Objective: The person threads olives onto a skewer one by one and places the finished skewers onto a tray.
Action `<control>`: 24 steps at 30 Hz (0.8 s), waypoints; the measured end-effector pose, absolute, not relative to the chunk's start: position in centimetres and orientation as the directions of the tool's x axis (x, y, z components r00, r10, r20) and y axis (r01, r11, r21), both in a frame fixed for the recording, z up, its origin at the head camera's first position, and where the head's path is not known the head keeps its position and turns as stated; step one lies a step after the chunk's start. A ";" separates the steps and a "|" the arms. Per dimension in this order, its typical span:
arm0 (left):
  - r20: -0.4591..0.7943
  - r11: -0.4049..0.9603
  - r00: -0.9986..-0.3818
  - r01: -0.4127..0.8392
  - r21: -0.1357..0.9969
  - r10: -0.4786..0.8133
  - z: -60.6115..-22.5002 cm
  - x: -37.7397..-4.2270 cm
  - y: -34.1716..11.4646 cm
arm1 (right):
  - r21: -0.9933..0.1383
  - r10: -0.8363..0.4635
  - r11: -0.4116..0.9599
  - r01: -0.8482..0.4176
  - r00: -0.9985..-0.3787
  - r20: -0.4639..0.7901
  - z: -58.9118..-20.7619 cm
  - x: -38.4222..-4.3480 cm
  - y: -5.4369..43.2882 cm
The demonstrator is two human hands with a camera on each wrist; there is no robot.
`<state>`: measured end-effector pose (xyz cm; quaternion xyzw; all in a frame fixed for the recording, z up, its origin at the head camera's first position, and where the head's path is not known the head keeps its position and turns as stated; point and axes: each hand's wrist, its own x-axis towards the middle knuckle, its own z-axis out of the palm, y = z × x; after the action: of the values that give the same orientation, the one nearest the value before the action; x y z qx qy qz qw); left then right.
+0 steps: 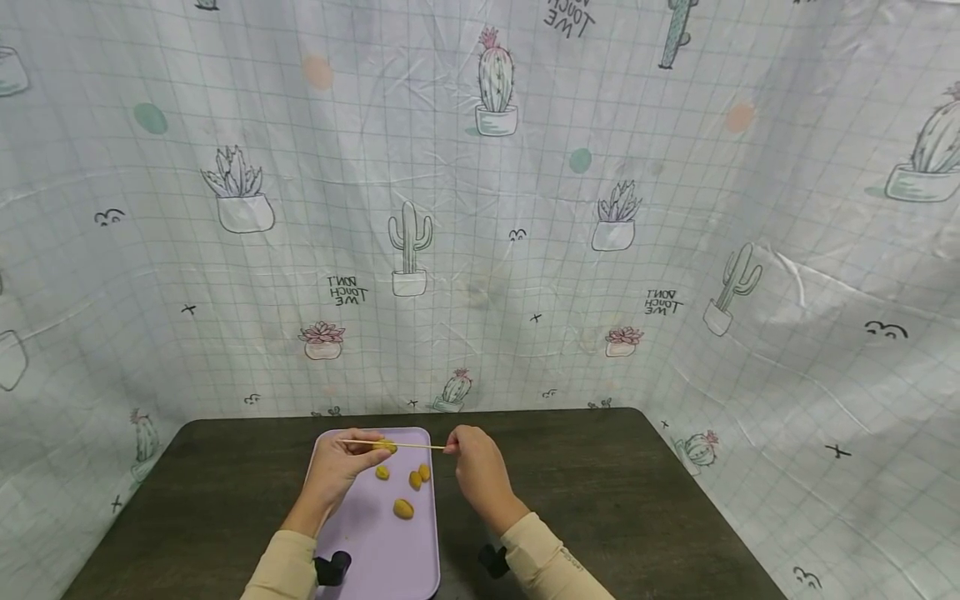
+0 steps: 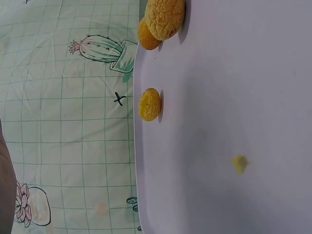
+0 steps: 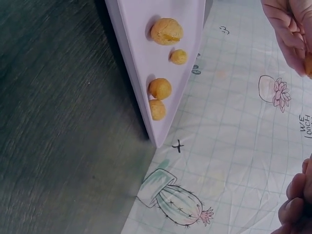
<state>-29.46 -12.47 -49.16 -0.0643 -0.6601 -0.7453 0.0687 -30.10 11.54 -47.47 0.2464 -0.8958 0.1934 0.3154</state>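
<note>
In the head view my left hand [image 1: 335,473] holds a yellow puffed ball [image 1: 386,446] between fingers and thumb, above the far part of a lilac tray [image 1: 367,533]. A thin wooden skewer [image 1: 420,446] runs level across that ball; I cannot tell whether it pierces it. My right hand [image 1: 480,471] pinches the skewer's right end, just beyond the tray's right edge. Both hands show at the right side of the right wrist view, where the held ball [image 3: 308,65] is partly cut off. Only a sliver of hand appears in the left wrist view.
Several more yellow puffed balls lie on the tray, the largest [image 1: 403,508] nearest me, with a cracked crust. A small yellow crumb [image 2: 239,164] lies on the tray floor. The dark wooden table [image 1: 600,500] ends at a cactus-print curtain [image 1: 480,250].
</note>
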 end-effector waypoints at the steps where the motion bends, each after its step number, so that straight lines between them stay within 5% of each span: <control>1: 0.183 -0.119 -0.983 0.184 0.976 -0.019 -49.2 -29.4 -12.5 | -0.192 -0.320 0.803 -0.564 -0.680 0.660 -47.5 -30.1 11.5; 24: 0.202 -0.082 -0.979 0.202 0.976 -0.017 -49.1 -29.7 -11.7 | -0.247 -0.309 0.798 -0.550 -0.725 0.616 -46.9 -29.8 10.3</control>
<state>-29.71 -11.72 -49.05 -0.0686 -0.6732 -0.7325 0.0750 -29.81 10.33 -46.91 0.2374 -0.9043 0.2112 0.2851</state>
